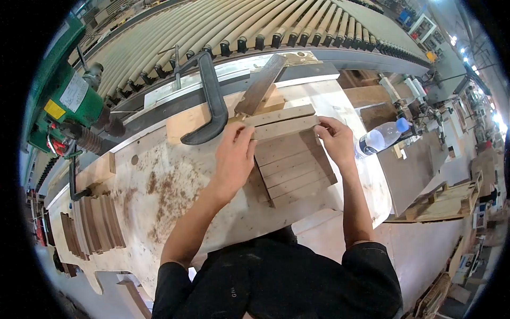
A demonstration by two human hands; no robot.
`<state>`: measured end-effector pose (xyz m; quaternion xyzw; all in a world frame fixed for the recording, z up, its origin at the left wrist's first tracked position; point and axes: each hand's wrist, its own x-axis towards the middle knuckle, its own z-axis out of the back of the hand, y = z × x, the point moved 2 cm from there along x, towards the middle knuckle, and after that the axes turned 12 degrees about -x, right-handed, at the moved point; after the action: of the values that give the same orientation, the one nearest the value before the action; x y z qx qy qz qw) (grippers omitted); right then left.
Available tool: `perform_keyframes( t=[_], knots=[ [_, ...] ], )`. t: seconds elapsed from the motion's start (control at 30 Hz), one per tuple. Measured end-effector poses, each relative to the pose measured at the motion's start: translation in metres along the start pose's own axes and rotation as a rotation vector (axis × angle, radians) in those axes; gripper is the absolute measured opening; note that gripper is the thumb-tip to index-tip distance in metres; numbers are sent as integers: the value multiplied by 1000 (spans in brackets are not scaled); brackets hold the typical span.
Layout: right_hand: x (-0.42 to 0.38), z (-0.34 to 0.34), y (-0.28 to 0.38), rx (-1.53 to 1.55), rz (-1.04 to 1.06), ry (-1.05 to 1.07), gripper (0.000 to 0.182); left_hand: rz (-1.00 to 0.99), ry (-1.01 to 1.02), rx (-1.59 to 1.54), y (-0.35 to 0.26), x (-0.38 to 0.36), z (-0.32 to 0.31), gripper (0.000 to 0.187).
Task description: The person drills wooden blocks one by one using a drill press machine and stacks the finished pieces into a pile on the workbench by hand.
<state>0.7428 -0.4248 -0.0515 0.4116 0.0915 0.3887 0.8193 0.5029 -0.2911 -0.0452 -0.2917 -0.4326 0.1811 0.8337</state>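
Note:
A wooden strip [287, 128] with small holes spans between my two hands. The fingers of my left hand [235, 157] are closed on its left end, and my right hand [336, 139] pinches its right end. Just behind it lies a second holed strip [281, 114]. Nearer my body, several flat wooden strips [292, 167] lie side by side on the worktable [180, 207]. Beyond the strips, a dark wooden board [261, 85] slants away, beside a black C-clamp [211, 101].
A green machine [79, 101] stands at the left, above a stack of curved wooden pieces [98, 223]. A plastic bottle [378, 139] with a blue cap lies right of my right hand. Behind the table runs a roller conveyor [239, 26].

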Motion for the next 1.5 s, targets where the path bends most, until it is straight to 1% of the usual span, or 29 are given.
perform_keyframes(
  t=[0.1,0.2,0.3,0.4,0.5,0.6,0.7,0.8,0.83,0.87,0.9,0.93,0.97,1.0,1.07,1.1,1.13,1.17,1.2,1.23,1.27,1.3,1.37,1.43,1.5],
  knots=[
    [4,0,-1,-128,44,-12,31,94,-134,88,-6,-5,-2,32],
    [4,2,0,-124,113,-19,31,185,-122,158,1,-15,-5,28],
    [9,-1,-8,-72,104,18,31,173,-60,258,2,-15,-6,22],
    [14,-4,-14,-9,115,-7,31,161,-51,284,0,-10,-7,17],
    [17,-8,-22,17,117,-11,29,176,-38,314,-2,-8,-7,16],
    [17,-7,-20,15,101,-3,29,155,-30,337,0,-8,-9,17],
    [16,-8,-19,68,67,23,28,124,35,411,-3,-7,-8,17],
    [18,-5,-20,-21,119,22,28,113,27,457,-4,-8,-9,19],
    [19,-5,-25,-33,110,34,30,118,51,441,-2,-11,-10,20],
    [16,0,-10,-91,94,44,34,136,60,449,4,-16,-10,22],
    [17,1,-15,-32,1,80,37,100,116,473,15,-27,-14,26],
    [20,7,-30,-47,36,73,39,268,83,414,-6,-20,2,25],
    [28,10,-42,-120,82,28,41,268,34,395,-3,-22,11,25],
    [39,17,-72,-52,95,41,42,260,-9,364,1,-27,22,24],
    [37,40,-52,-111,69,29,41,366,-78,400,15,-44,61,24],
    [43,54,-64,-139,75,36,41,402,-101,392,20,-52,76,24],
    [54,63,-71,-173,76,31,40,388,-141,500,20,-59,101,24],
    [54,63,-54,-121,142,-6,38,372,-176,602,19,-71,132,24],
    [50,59,-29,-70,209,-38,37,424,-246,736,30,-97,168,25],
    [57,66,-21,-111,247,7,36,463,-301,854,41,-118,195,26],
    [62,69,-11,-135,254,30,38,460,-365,968,39,-133,225,27],
    [65,64,5,-125,265,32,38,828,-334,1118,38,-144,259,27],
    [67,50,42,-140,302,55,39,670,-530,1405,33,-170,322,29],
    [74,36,81,-192,372,96,39,798,-602,1312,29,-190,369,30],
    [80,11,113,-151,519,153,40,843,-550,1396,31,-207,403,28]
  ],
)
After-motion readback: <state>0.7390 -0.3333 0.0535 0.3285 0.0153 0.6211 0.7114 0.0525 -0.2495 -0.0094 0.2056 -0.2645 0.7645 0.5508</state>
